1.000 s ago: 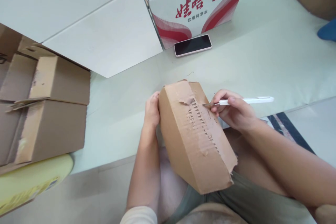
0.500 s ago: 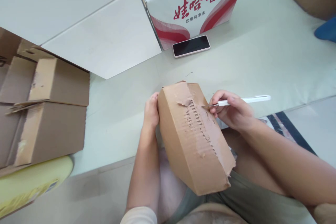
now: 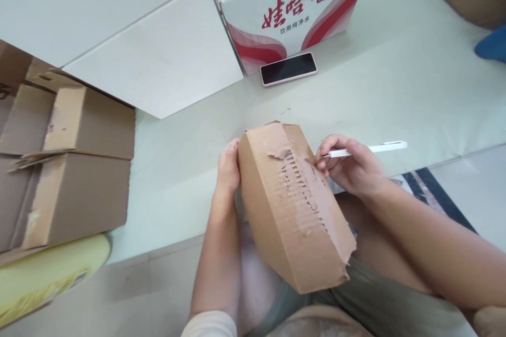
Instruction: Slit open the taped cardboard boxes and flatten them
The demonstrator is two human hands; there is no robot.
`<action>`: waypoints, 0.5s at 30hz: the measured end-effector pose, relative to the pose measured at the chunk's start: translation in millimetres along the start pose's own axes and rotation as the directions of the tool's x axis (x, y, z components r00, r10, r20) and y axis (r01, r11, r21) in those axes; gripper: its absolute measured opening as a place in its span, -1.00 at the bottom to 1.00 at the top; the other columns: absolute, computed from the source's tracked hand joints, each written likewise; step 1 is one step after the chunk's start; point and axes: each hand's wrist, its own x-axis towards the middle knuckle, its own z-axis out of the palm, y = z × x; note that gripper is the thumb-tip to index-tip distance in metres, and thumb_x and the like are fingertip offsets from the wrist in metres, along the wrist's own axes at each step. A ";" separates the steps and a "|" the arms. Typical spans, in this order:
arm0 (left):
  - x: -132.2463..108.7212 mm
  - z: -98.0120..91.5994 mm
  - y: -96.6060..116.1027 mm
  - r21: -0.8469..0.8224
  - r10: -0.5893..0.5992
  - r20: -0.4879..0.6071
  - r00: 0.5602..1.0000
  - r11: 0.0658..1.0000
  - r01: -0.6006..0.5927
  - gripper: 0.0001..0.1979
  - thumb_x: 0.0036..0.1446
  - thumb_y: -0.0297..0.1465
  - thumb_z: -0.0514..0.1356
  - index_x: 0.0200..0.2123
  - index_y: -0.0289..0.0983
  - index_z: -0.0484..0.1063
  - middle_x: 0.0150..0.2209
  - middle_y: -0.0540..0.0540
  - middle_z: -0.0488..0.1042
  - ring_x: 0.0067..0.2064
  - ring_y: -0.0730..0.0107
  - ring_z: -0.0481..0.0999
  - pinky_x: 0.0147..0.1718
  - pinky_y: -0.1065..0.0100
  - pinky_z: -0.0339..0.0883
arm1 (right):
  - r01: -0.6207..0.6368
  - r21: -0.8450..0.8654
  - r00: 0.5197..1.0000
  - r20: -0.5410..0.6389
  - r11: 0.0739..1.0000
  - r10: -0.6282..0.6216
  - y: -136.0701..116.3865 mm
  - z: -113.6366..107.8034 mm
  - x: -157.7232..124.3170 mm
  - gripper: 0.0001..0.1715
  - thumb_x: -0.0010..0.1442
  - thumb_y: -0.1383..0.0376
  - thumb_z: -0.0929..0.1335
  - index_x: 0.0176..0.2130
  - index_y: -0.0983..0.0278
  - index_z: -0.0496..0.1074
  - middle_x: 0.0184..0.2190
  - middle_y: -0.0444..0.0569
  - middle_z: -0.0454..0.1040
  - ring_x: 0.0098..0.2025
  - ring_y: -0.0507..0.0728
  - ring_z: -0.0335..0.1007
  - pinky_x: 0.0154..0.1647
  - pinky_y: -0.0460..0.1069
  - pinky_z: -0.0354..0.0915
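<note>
A brown cardboard box [image 3: 276, 210] with a torn, ridged strip along its top face is tilted above my lap. My left hand [image 3: 228, 166] grips the box's left side, its fingers partly hidden behind the cardboard. On the other side, my right hand [image 3: 348, 164] is closed around a slim white utility knife [image 3: 389, 147]. The knife's front end points left at the box's right upper edge, and my right fingertips are against that edge. The blade is hard to make out there.
Behind the box, a phone [image 3: 289, 69] lies on the pale green table [image 3: 190, 152] before a white-and-red carton [image 3: 292, 10]. White boxes [image 3: 158, 58] stand at the upper left. Brown cartons [image 3: 90, 195] and a yellow object [image 3: 59, 274] are at left; something blue [image 3: 492, 45] at far right.
The dark blade, seen earlier across the box's right edge, now shows less. My right hand has barely shifted, and the box and left hand stay nearly still.
</note>
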 end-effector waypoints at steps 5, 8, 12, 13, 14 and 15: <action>0.3 -0.1 1.2 0.016 0.004 -0.002 1.000 1.000 -0.003 -0.51 0.23 0.07 0.08 -0.43 -0.20 0.47 -0.41 -0.06 0.47 -0.33 0.20 0.38 -0.29 0.20 0.30 | 0.006 0.004 1.000 -0.009 1.000 -0.006 1.0 -0.2 -0.1 -0.43 0.07 -0.23 0.45 -0.38 0.23 0.50 -0.57 -0.08 0.53 -0.61 0.04 0.38 -0.60 -0.05 0.35; 0.2 0.7 2.6 0.019 0.008 -0.005 1.000 1.000 -0.008 -0.53 0.24 0.03 0.07 -0.44 -0.22 0.46 -0.42 -0.06 0.46 -0.33 0.22 0.38 -0.30 0.22 0.29 | 0.006 0.004 1.000 -0.027 1.000 -0.006 1.5 0.1 0.0 -0.41 0.05 -0.24 0.45 -0.39 0.22 0.49 -0.58 -0.08 0.53 -0.61 0.05 0.39 -0.60 -0.06 0.36; 0.1 1.3 4.4 0.014 -0.005 -0.004 1.000 1.000 0.005 -0.55 0.24 0.00 0.07 -0.47 -0.22 0.43 -0.45 -0.05 0.43 -0.37 0.25 0.35 -0.33 0.23 0.27 | 0.025 0.010 1.000 0.013 1.000 -0.026 1.7 -0.6 0.7 -0.40 0.09 -0.25 0.43 -0.37 0.23 0.49 -0.57 -0.09 0.53 -0.60 0.03 0.40 -0.60 -0.08 0.37; 0.0 1.4 4.7 0.013 -0.010 -0.007 1.000 1.000 0.010 -0.54 0.23 0.00 0.07 -0.47 -0.23 0.42 -0.46 -0.05 0.42 -0.37 0.26 0.34 -0.33 0.23 0.27 | 0.028 0.010 0.999 0.027 1.000 -0.029 1.5 -0.9 0.8 -0.40 0.10 -0.24 0.43 -0.36 0.23 0.49 -0.56 -0.09 0.53 -0.59 0.03 0.41 -0.59 -0.08 0.37; 0.0 1.6 5.0 0.014 -0.017 -0.008 1.000 1.000 0.017 -0.54 0.23 0.01 0.07 -0.48 -0.23 0.41 -0.47 -0.05 0.41 -0.38 0.26 0.34 -0.33 0.23 0.27 | 0.030 0.010 0.999 0.035 0.999 -0.030 1.1 -1.0 0.9 -0.41 0.11 -0.24 0.43 -0.36 0.23 0.49 -0.56 -0.10 0.53 -0.59 0.02 0.41 -0.59 -0.09 0.38; -0.1 1.9 5.1 0.014 -0.028 -0.009 1.000 0.999 0.028 -0.54 0.22 0.02 0.07 -0.48 -0.23 0.41 -0.47 -0.05 0.40 -0.37 0.26 0.35 -0.32 0.23 0.28 | 0.030 0.010 0.999 0.038 1.000 -0.030 0.6 -1.0 0.9 -0.42 0.11 -0.23 0.43 -0.35 0.23 0.49 -0.56 -0.10 0.53 -0.59 0.02 0.41 -0.59 -0.09 0.38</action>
